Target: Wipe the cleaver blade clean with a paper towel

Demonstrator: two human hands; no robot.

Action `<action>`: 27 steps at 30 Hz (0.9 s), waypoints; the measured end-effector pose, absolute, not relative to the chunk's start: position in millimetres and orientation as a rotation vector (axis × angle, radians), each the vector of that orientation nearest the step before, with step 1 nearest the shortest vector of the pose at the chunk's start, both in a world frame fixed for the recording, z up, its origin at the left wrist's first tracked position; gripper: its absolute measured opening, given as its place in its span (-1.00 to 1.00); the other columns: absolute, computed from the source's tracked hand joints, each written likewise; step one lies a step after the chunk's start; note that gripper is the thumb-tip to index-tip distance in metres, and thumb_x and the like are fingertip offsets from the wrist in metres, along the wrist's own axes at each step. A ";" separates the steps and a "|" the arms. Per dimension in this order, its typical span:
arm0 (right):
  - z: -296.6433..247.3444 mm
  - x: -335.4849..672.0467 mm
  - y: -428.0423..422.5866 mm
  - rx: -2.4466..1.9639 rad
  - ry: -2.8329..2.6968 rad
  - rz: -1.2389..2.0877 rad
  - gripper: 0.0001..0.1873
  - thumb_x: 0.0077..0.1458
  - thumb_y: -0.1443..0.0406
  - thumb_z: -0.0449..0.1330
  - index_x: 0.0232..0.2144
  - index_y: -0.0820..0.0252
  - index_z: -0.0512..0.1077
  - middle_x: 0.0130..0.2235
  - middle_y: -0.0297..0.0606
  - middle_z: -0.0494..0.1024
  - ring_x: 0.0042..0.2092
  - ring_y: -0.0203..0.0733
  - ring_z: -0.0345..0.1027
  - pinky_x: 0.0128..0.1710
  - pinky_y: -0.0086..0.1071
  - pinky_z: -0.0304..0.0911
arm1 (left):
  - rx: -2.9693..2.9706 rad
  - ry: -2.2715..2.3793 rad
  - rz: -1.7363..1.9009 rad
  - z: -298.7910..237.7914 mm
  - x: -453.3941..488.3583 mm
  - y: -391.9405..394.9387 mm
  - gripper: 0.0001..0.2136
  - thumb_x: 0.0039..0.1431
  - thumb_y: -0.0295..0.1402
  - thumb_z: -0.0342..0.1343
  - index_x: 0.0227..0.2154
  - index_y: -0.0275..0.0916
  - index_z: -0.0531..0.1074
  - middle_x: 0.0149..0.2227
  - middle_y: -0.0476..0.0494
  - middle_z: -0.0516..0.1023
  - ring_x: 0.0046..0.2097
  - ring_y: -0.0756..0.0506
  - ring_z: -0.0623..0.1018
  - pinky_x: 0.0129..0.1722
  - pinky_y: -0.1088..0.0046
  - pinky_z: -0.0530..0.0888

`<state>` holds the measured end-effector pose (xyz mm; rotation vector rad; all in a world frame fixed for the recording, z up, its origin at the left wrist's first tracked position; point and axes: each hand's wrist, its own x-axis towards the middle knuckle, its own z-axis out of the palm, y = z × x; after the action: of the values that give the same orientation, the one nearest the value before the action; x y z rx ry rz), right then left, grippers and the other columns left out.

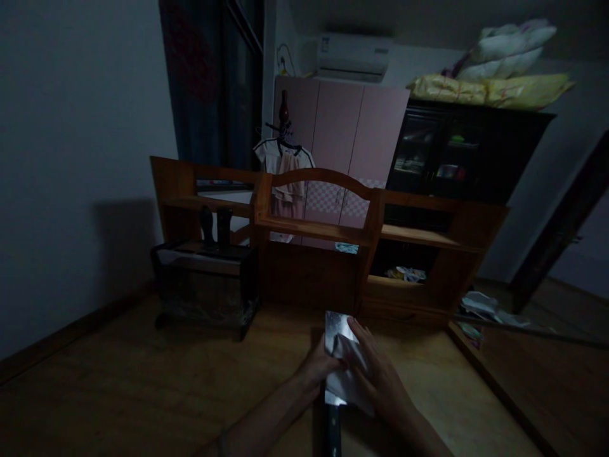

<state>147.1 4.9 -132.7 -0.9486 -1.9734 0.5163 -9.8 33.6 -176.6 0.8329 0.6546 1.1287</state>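
Observation:
A cleaver [335,323] with a broad shiny blade and a black handle lies in front of me, its handle pointing toward me. My left hand [315,366] grips the blade at its left edge, fingers closed on it. A thin whitish cloth [346,381], perhaps paper, covers much of the blade. My right hand [375,368] is closed on this cloth and presses it against the blade from the right. Parts of the fingers are hidden by the cloth and the dim light.
A dark knife block [202,285] with black handles [223,225] sticking up stands at the left on the wooden surface [276,330]. Behind it is a wooden shelf headboard [311,279]. A raised wooden edge [495,387] runs along the right.

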 end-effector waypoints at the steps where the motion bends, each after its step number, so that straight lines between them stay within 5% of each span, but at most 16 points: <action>1: -134.9 147.3 5.8 -0.959 -1.974 0.543 -0.40 0.16 0.25 0.15 0.23 -0.14 0.14 0.29 -0.40 0.12 0.32 0.00 -0.12 0.30 0.01 -0.21 | 0.824 0.652 1.127 -175.0 -10.2 32.4 -0.28 -0.29 -0.56 0.35 0.05 -0.23 0.28 -0.15 -0.22 0.55 -0.16 -0.24 0.56 -0.20 0.31 0.48; 6: -137.7 151.8 10.4 -1.038 -1.916 0.597 -0.35 0.11 0.24 0.22 0.22 -0.17 0.14 0.25 -0.36 0.23 0.28 0.05 0.02 0.22 0.02 0.03 | 0.779 0.556 1.066 -172.3 -13.0 29.7 -0.24 -0.29 -0.58 0.30 0.09 -0.19 0.24 -0.12 -0.23 0.53 -0.15 -0.25 0.55 -0.21 0.32 0.47; 11: -136.4 152.4 8.7 -1.010 -1.949 0.575 -0.59 0.14 0.24 0.19 0.06 -0.15 0.39 0.10 -0.32 0.43 0.11 0.04 0.32 0.13 -0.08 0.20 | 0.833 0.480 1.059 -165.8 -17.0 26.6 -0.31 -0.28 -0.63 0.15 0.06 -0.22 0.28 -0.16 -0.19 0.53 -0.16 -0.22 0.55 -0.21 0.36 0.46; 16: -141.9 146.8 8.8 -1.030 -2.032 0.524 -0.62 0.20 0.24 0.12 0.08 -0.08 0.39 0.00 -0.24 0.52 -0.05 0.05 0.46 -0.04 -0.11 0.36 | 0.836 0.571 1.038 -161.0 -18.3 25.7 -0.33 -0.31 -0.65 0.08 0.03 -0.29 0.30 -0.27 -0.16 0.55 -0.26 -0.15 0.55 -0.31 0.44 0.44; 22: -133.7 143.7 3.1 -0.983 -2.266 0.457 -0.59 0.28 0.21 0.01 0.15 -0.06 0.31 0.25 -0.28 0.22 0.22 0.00 0.16 0.18 -0.12 0.16 | 0.527 0.519 0.915 -169.6 -13.5 35.9 -0.66 0.03 -0.29 0.20 -0.15 -0.38 0.43 -0.36 -0.20 0.56 -0.37 -0.11 0.56 -0.36 0.45 0.45; 27: -134.9 143.4 4.5 -1.097 -2.398 0.174 -0.44 0.30 0.14 -0.04 0.30 -0.03 -0.03 0.34 -0.30 -0.05 0.34 -0.05 -0.20 0.30 -0.02 -0.13 | 0.476 0.390 0.920 -168.0 -10.0 36.7 -0.57 0.16 -0.14 0.14 -0.06 -0.42 0.43 -0.18 -0.30 0.57 -0.22 -0.15 0.58 -0.18 0.39 0.46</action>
<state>143.4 4.5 -134.9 -1.0974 -2.3976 0.1742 -10.0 36.7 -168.0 0.4762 0.3905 0.9195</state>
